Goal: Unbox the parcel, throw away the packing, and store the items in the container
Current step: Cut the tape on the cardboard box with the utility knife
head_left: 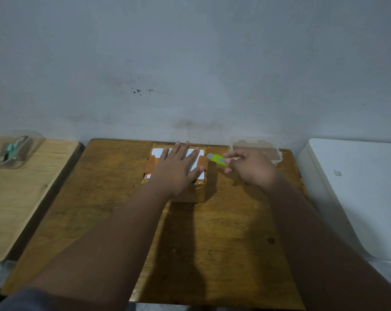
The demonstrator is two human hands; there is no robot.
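The taped parcel (175,169) stays sealed under your flat, spread left hand (179,167) as your right hand (249,167) grips a green utility knife (217,159); the clear container (255,144) waits unfilled.

Dim, flat light from above and behind; arm shadows fall across the table (100,212) toward 6 o'clock; edges bow, detail soft.

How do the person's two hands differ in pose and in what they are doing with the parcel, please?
The left hand lies flat, fingers spread, on the parcel; the right hand is curled beside it. The left hand holds nothing; the right hand grips a green cutter pointed at the parcel's right edge. Both hover over the wooden table.
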